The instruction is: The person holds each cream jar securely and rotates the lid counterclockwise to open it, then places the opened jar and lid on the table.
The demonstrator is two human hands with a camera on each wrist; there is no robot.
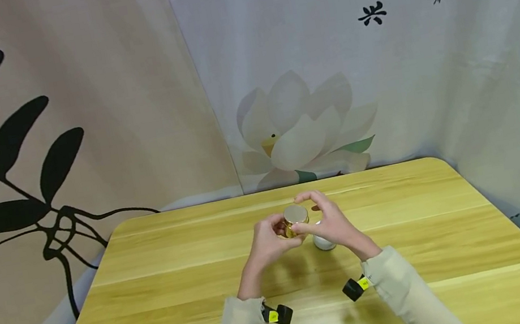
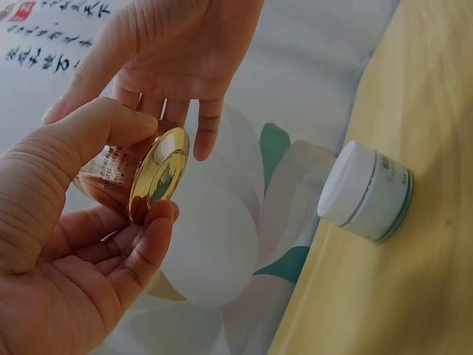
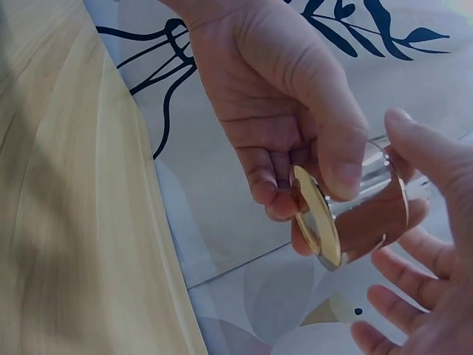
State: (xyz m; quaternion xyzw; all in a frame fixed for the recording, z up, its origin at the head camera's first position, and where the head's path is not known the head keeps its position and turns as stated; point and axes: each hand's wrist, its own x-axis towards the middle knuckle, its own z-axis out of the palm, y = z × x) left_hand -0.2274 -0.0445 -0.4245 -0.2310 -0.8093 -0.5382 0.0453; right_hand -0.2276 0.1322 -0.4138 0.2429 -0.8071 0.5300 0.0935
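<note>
My left hand [image 1: 269,240] grips a shiny gold cosmetic jar [image 1: 295,215] above the table, its silvery round top facing up in the head view. In the left wrist view, thumb and fingers pinch the jar [image 2: 159,177] near its flared gold base. My right hand [image 1: 333,224] is spread around the jar's other end, fingers loosely extended. In the right wrist view, the right thumb and fingers [image 3: 403,285] lie close to the jar's top; whether they touch it I cannot tell. A white cosmetic jar [image 2: 366,192] stands upright on the table, partly hidden by the right hand in the head view.
The light wooden table [image 1: 173,291] has its back edge against a printed curtain [image 1: 134,91] with leaves, a lotus and writing. Each sleeve cuff carries a small black wrist camera [image 1: 281,315] with a yellow label.
</note>
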